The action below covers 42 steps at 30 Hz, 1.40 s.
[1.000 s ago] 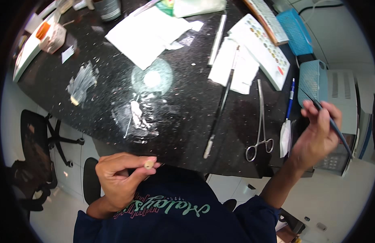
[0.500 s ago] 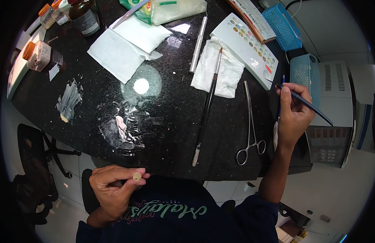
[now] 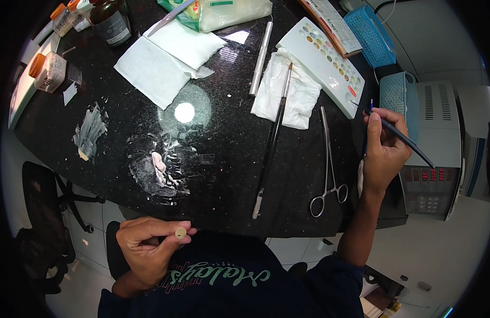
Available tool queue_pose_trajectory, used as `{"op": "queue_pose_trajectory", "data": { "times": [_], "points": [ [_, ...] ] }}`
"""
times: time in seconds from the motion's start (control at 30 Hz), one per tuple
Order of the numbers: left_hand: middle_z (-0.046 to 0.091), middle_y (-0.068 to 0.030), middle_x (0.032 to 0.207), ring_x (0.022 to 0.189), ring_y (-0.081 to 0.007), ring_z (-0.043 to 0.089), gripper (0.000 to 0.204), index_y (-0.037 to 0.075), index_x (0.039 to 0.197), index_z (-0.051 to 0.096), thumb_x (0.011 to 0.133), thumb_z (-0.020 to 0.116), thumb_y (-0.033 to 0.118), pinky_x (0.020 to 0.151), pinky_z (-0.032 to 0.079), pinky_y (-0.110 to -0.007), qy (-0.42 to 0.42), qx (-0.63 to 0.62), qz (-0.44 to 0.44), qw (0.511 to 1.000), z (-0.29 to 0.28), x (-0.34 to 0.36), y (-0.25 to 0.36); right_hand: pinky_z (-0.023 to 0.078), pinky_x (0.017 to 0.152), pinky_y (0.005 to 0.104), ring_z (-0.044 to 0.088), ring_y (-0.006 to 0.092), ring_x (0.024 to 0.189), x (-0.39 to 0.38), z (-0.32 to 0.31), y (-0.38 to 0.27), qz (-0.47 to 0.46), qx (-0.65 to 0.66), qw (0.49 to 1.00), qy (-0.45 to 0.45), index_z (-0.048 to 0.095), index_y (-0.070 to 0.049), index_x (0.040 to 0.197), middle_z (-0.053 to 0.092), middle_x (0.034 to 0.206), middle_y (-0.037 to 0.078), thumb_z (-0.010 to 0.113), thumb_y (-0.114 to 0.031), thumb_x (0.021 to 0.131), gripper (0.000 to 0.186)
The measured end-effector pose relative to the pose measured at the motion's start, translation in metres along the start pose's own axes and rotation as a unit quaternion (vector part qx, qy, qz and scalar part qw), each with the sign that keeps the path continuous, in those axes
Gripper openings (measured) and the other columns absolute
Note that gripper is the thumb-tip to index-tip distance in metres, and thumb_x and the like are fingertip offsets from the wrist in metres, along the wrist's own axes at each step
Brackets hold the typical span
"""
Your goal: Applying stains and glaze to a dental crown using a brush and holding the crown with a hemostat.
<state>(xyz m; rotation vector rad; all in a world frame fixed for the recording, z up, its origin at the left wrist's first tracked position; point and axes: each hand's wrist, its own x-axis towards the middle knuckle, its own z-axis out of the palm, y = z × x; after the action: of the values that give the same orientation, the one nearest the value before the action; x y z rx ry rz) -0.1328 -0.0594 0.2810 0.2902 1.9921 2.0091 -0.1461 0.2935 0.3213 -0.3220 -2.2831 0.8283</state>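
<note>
**Brush hand drawn toward the palette, small piece held close**

Shifted a little since half a second before: right hand (image 3: 384, 151) brought in from the counter's edge, thin dark-handled brush (image 3: 401, 137) now tipped toward the white plastic palette with small colour wells (image 3: 330, 66). Closed in a pen grip around the brush handle, tip just short of the palette's near corner, presumably for fine control.

Left hand (image 3: 149, 249) kept low, off the near edge of the black speckled stone counter (image 3: 224, 175), close to the body. Pinched between thumb and forefinger: a small cream tooth-shaped piece (image 3: 180, 232), turned upward, apparently to keep its face in view and clear of the counter.

Laid ready between the two hands: a long dark paintbrush (image 3: 271, 143) resting across a crumpled white paper towel (image 3: 287, 90), steel scissor-handled forceps (image 3: 327, 164) just beside it, handles toward the body. Left further off on the counter: whitish smears of paste (image 3: 155, 169) and flat white tissues (image 3: 160, 63).
</note>
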Motion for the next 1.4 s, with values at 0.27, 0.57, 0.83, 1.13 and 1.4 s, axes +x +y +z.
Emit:
{"op": "queue_pose_trajectory", "data": {
  "times": [0.27, 0.57, 0.83, 1.13, 1.4],
  "points": [
    [0.069, -0.0183, 0.077, 0.068, -0.0217, 0.07, 0.007, -0.005, 0.08, 0.068, 0.074, 0.071, -0.005, 0.063, 0.059, -0.028, -0.001, 0.003, -0.003, 1.0, -0.005, -0.004, 0.001, 0.051, 0.07, 0.0227, 0.064, 0.0118, 0.075, -0.003, 0.001, -0.003, 0.005, 0.002, 1.0, -0.002, 0.06, 0.004, 0.09, 0.062, 0.082, 0.008, 0.062, -0.002, 0.086, 0.008],
    [0.069, -0.0167, 0.082, 0.074, -0.0209, 0.07, 0.015, -0.004, 0.089, 0.069, 0.075, 0.071, -0.005, 0.066, 0.057, -0.025, -0.03, -0.014, 0.001, 0.999, -0.005, 0.002, 0.006, 0.048, 0.059, 0.0241, 0.064, 0.0245, 0.078, -0.028, -0.031, -0.043, -0.07, 0.049, 0.994, 0.067, 0.054, 0.008, 0.106, 0.062, 0.09, 0.02, 0.048, -0.007, 0.094, 0.02],
    [0.069, -0.0181, 0.084, 0.078, -0.0223, 0.07, 0.015, -0.006, 0.088, 0.069, 0.073, 0.071, -0.009, 0.071, 0.058, -0.027, -0.022, -0.024, -0.012, 0.999, -0.003, 0.003, 0.01, 0.048, 0.05, 0.0246, 0.056, 0.0176, 0.054, -0.102, 0.026, -0.108, -0.061, 0.362, 0.911, -0.187, 0.051, 0.001, 0.094, 0.051, 0.072, 0.011, 0.064, -0.008, 0.078, 0.023],
    [0.069, -0.0181, 0.085, 0.079, -0.0214, 0.069, 0.016, -0.006, 0.09, 0.069, 0.074, 0.071, -0.008, 0.072, 0.057, -0.027, -0.017, -0.035, -0.037, 0.999, -0.004, 0.001, 0.012, 0.053, 0.048, 0.0258, 0.062, 0.0188, 0.052, -0.106, 0.049, -0.116, -0.081, 0.355, 0.911, -0.193, 0.059, 0.004, 0.087, 0.06, 0.069, 0.013, 0.07, 0.003, 0.068, 0.021],
    [0.07, -0.0171, 0.083, 0.077, -0.0206, 0.07, 0.015, -0.005, 0.088, 0.07, 0.073, 0.072, -0.006, 0.071, 0.056, -0.026, -0.018, -0.02, -0.02, 0.999, -0.004, 0.003, 0.012, 0.053, 0.047, 0.0249, 0.062, 0.0183, 0.052, -0.107, 0.049, -0.119, -0.067, 0.338, 0.917, -0.2, 0.06, 0.003, 0.085, 0.06, 0.068, 0.012, 0.071, 0.003, 0.069, 0.019]
  ]
}}
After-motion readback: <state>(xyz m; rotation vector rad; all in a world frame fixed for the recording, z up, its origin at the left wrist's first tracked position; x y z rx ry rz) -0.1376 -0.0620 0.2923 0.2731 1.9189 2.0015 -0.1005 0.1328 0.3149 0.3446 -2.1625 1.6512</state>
